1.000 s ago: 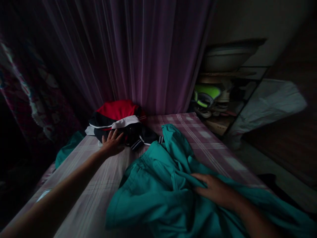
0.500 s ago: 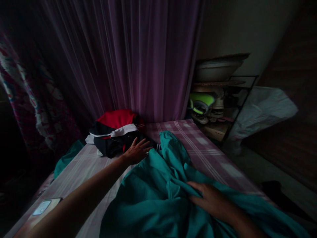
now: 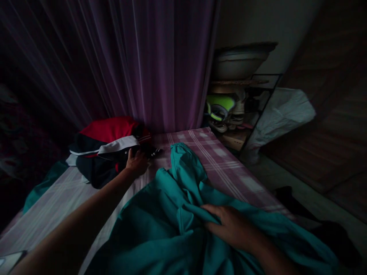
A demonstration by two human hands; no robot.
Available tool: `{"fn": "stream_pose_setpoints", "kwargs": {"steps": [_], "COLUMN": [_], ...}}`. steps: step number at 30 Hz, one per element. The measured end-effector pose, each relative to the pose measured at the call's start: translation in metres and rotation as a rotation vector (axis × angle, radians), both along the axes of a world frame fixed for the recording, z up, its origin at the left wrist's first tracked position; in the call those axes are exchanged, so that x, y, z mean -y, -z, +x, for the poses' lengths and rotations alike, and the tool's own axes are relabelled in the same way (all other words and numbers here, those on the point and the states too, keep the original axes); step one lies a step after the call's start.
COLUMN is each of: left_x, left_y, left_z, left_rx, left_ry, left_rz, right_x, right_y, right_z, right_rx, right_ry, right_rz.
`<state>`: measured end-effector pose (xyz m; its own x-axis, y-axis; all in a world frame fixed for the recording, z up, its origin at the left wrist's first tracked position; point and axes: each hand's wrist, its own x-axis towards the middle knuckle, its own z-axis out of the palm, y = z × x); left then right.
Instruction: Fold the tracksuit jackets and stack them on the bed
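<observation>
Left hand [image 3: 137,163] is extended, fingers curled onto the near edge of the red, navy and white garment pile [image 3: 106,147] at the bed's far end. Right hand [image 3: 229,226] lies flat, fingers loosely spread, on the teal garment [image 3: 172,214] bunched directly beneath it.

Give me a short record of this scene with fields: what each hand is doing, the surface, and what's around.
left hand: reaches to the dark, red and white clothes pile, fingers on its edge; grip unclear
right hand: rests flat on the teal garment, open
surface: checked bedsheet
behind: purple curtain
right side: rack with basin on top
</observation>
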<state>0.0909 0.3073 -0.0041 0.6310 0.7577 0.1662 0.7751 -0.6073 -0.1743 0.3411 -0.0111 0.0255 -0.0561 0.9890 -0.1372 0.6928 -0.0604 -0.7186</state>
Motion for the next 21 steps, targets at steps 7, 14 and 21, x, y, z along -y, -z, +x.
{"fn": "stream_pose_setpoints", "kwargs": {"steps": [7, 14, 21], "left_x": [0.108, 0.175, 0.216], "left_y": [-0.010, -0.042, -0.028], "left_z": [-0.070, -0.122, -0.145], "left_rx": [0.523, 0.789, 0.926], "left_ry": [-0.012, -0.306, -0.265], "left_rz": [-0.779, -1.253, -1.218], "right_x": [0.004, 0.017, 0.032], "right_y": [0.001, -0.036, -0.052], "right_z": [-0.001, -0.034, -0.094], "right_rx": [0.013, 0.038, 0.139], "right_ry": [-0.066, -0.149, -0.357], "right_rz": [0.119, 0.349, 0.298]}}
